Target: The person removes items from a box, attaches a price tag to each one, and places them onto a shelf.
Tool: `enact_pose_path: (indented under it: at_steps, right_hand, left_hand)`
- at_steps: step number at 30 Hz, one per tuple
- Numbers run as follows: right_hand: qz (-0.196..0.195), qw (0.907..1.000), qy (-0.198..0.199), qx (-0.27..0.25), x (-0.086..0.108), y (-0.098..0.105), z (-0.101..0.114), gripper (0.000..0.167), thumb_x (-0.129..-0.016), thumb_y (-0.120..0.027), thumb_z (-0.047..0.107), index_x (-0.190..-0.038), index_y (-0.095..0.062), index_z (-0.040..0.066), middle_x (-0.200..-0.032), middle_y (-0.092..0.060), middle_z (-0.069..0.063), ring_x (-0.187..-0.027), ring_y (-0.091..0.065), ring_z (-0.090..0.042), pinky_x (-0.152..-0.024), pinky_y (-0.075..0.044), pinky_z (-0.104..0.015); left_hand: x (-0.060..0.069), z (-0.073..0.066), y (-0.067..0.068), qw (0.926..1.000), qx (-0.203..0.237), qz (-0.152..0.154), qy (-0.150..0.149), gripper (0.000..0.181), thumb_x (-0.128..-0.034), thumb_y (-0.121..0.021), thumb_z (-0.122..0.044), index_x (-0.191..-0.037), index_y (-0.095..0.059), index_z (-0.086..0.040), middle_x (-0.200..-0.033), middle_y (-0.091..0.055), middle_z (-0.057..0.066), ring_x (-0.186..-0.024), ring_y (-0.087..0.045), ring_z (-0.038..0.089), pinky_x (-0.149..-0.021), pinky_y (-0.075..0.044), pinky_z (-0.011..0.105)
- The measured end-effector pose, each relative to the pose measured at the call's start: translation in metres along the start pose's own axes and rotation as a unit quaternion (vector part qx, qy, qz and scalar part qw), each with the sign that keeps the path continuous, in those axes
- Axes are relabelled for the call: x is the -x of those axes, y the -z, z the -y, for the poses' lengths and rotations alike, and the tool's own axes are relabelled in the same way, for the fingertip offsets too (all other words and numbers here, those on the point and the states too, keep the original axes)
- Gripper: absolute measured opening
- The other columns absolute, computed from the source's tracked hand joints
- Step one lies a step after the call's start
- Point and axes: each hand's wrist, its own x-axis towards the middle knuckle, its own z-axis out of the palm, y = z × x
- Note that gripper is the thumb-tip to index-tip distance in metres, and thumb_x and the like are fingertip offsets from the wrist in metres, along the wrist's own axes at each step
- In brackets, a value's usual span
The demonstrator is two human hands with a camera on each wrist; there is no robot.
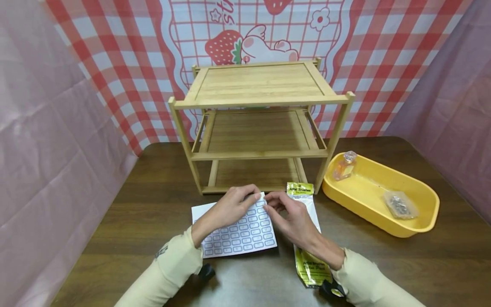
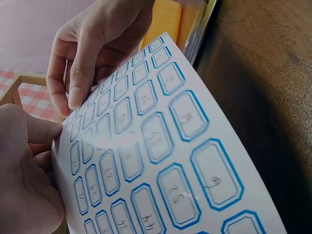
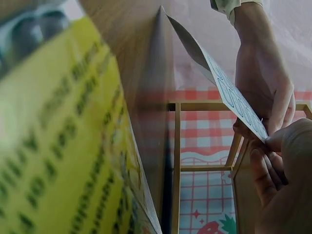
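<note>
A white sheet of sticker labels (image 1: 245, 236) is held tilted above the table, its blue-bordered labels bearing handwritten marks, some of them numbers. My left hand (image 1: 231, 207) grips its far edge, thumb on the printed face. At the far right corner my right hand (image 1: 295, 219) pinches the sheet between thumb and fingers. In the left wrist view, the label sheet (image 2: 156, 136) bows slightly, and glare hides some marks. Under my right forearm lies a yellow-and-clear packet of artist brushes (image 1: 312, 266).
A three-tier wooden shelf (image 1: 261, 102) stands behind the hands. To the right, a yellow tub (image 1: 368, 192) contains a perfume bottle (image 1: 345, 166) and a clear box of small metal pieces (image 1: 400, 205). A checked cloth (image 1: 126, 76) hangs behind the brown table (image 1: 142, 200).
</note>
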Motion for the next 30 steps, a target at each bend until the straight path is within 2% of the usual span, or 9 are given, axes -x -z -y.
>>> enact_pose_path:
  at_steps: [10,21,30]
  right_hand:
    - [-0.010,0.9990,0.037,0.021,-0.0004,-0.0008,-0.0009,0.030,-0.083,-0.074,-0.017,-0.107,-0.065,-0.002,-0.085,-0.072,-0.004,-0.072,-0.069,-0.014,-0.067,-0.057,-0.017]
    - [0.004,0.9989,0.029,0.037,-0.0006,0.0008,-0.0027,0.026,-0.084,-0.076,-0.014,-0.104,-0.064,-0.001,-0.083,-0.069,-0.002,-0.071,-0.065,-0.011,-0.065,-0.055,-0.017]
    - [0.010,0.9981,0.027,0.054,-0.0002,0.0009,-0.0034,0.024,-0.083,-0.078,-0.012,-0.099,-0.064,0.000,-0.087,-0.065,-0.003,-0.074,-0.061,-0.012,-0.064,-0.055,-0.020]
  left_hand:
    - [-0.0002,0.0005,-0.0008,1.0000,-0.003,-0.001,-0.008,0.018,-0.1082,-0.053,-0.013,-0.107,-0.070,-0.005,-0.092,-0.068,0.002,-0.080,-0.057,0.013,-0.075,-0.048,0.030]
    - [-0.0004,0.0005,-0.0025,0.9997,-0.016,0.005,-0.019,0.020,-0.1086,-0.053,-0.013,-0.107,-0.070,-0.005,-0.095,-0.070,0.002,-0.080,-0.057,0.013,-0.075,-0.048,0.030]
    - [0.0005,0.0029,-0.0052,0.9993,-0.033,0.005,-0.019,0.020,-0.1083,-0.054,-0.014,-0.107,-0.072,-0.006,-0.090,-0.068,-0.001,-0.077,-0.055,0.012,-0.072,-0.047,0.030]
